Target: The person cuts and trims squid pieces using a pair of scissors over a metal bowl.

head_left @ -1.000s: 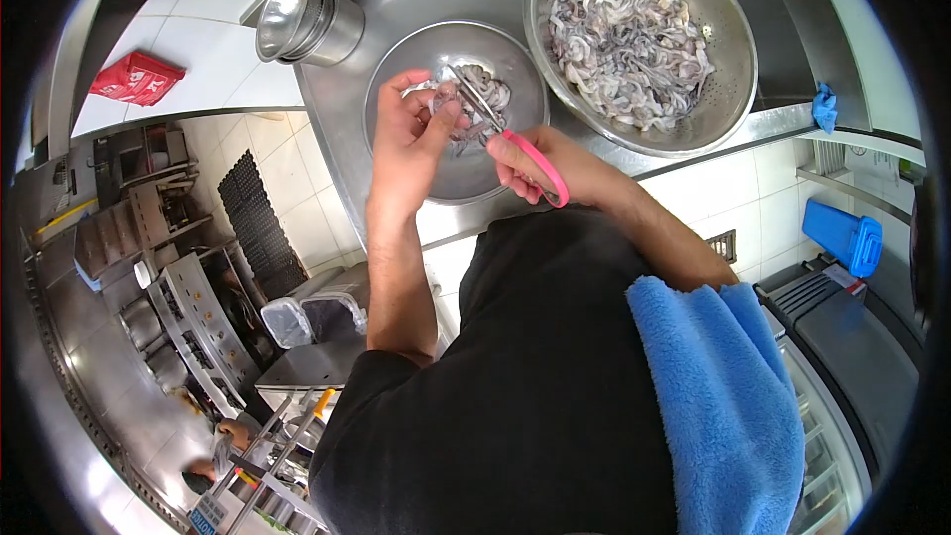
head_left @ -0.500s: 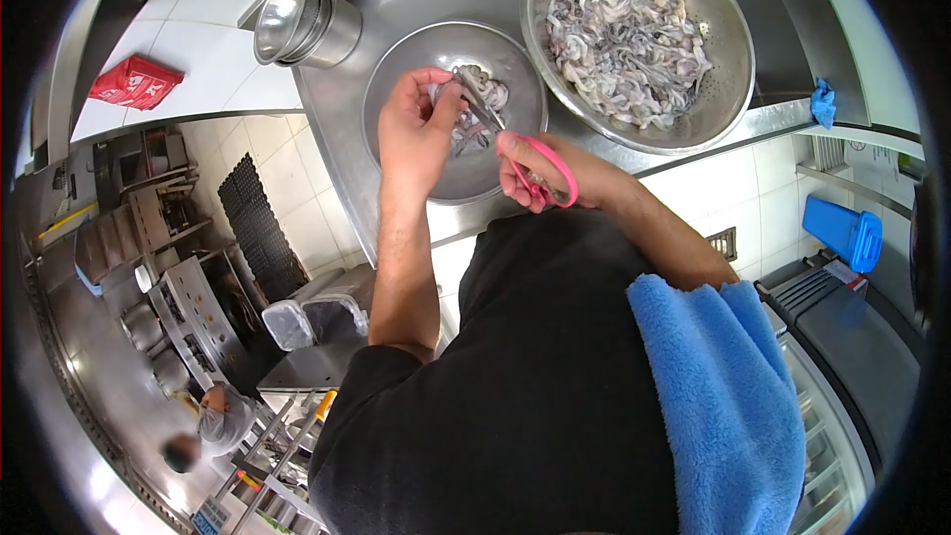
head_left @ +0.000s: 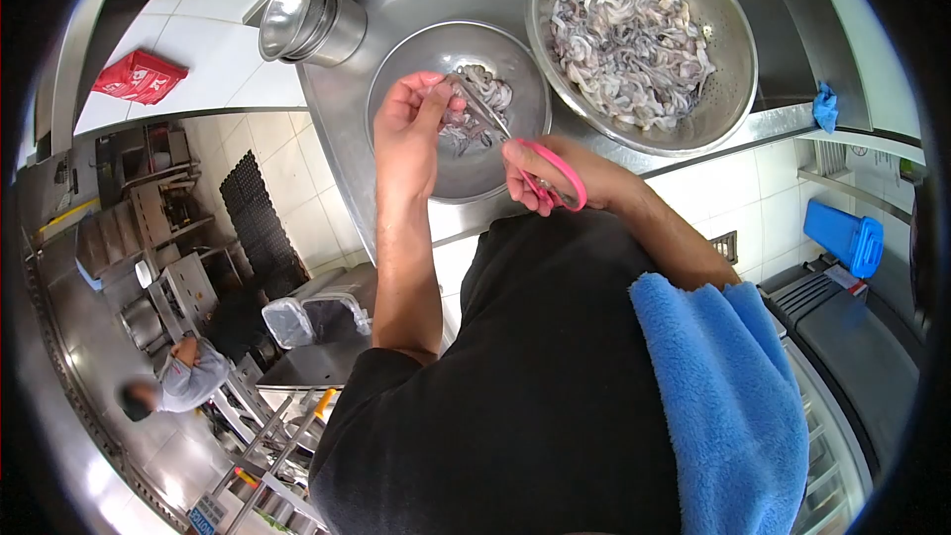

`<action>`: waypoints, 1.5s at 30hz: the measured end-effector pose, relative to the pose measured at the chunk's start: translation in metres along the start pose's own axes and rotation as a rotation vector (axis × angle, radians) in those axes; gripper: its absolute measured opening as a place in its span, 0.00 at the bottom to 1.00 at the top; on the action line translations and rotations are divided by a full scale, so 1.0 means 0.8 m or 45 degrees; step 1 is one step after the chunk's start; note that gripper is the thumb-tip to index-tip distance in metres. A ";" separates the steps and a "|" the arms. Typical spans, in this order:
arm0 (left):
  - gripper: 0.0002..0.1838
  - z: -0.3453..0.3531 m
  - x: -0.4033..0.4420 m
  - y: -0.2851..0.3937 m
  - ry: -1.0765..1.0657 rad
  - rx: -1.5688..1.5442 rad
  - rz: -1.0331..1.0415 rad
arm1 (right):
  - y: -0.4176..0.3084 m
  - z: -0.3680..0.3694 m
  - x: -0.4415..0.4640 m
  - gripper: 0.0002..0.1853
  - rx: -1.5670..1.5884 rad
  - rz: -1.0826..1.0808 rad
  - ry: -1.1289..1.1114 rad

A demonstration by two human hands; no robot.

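Note:
My right hand grips pink-handled scissors. Their metal blades point up and left and meet the fingertips of my left hand. That left hand is pinched on a small piece of squid, mostly hidden behind the fingers. Both hands are over the near side of a wide steel bowl. Inside the bowl lies a small heap of pale grey squid pieces, partly covered by the blades and fingers.
A large steel colander full of squid tentacles stands right of the bowl. Nested steel pots sit at the counter's left end. A blue towel hangs by my right side. Another person is at lower left.
Both hands and the scissors stay nearly in place, with the left fingers shifting slightly at the blade tips. The other person at lower left has moved up and left in view.

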State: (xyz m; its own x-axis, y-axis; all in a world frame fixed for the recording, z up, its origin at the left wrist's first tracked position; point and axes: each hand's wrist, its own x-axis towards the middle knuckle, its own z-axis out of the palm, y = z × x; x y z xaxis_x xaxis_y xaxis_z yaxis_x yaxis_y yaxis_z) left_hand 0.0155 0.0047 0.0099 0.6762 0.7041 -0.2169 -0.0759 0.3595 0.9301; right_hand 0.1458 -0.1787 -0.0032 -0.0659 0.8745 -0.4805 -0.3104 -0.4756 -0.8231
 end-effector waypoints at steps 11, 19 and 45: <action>0.06 0.000 -0.007 0.003 -0.199 -0.088 -0.119 | -0.010 -0.003 -0.001 0.43 0.013 -0.066 0.002; 0.13 -0.002 -0.012 -0.013 -0.289 -0.291 -0.218 | -0.010 -0.008 0.000 0.43 -0.074 -0.111 0.046; 0.13 -0.002 -0.006 -0.014 -0.777 0.771 -0.243 | 0.000 -0.013 -0.028 0.42 -0.075 0.001 0.058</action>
State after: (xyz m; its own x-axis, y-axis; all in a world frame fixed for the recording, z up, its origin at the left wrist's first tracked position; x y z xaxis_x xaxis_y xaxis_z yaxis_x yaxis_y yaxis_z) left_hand 0.0119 -0.0021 -0.0002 0.9244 0.1527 -0.3495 0.3630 -0.0705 0.9291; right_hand 0.1572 -0.1994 0.0048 -0.0222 0.8696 -0.4933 -0.2540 -0.4822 -0.8385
